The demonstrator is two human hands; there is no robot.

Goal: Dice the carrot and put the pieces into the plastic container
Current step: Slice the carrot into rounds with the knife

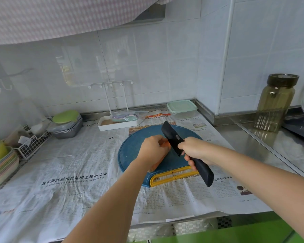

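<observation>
Pinning the carrot on the cutting board, L hand curled over it w/ fingertips tucked, prob. for safety. R hand gripped the knife, blade at carrot's far end. Plastic container sat lidded behind the board.

Surface, newspaper-covered: flat open stretch left of the cutting board, passable by hand.
Far left edge: stacked bowls, wire basket.
Back wall, left to right: metal trays; white tray with upright rack; plastic container, just behind the board.
Right: bare steel lane, then a tall jar.
Overhead: cloth-draped hood.
</observation>
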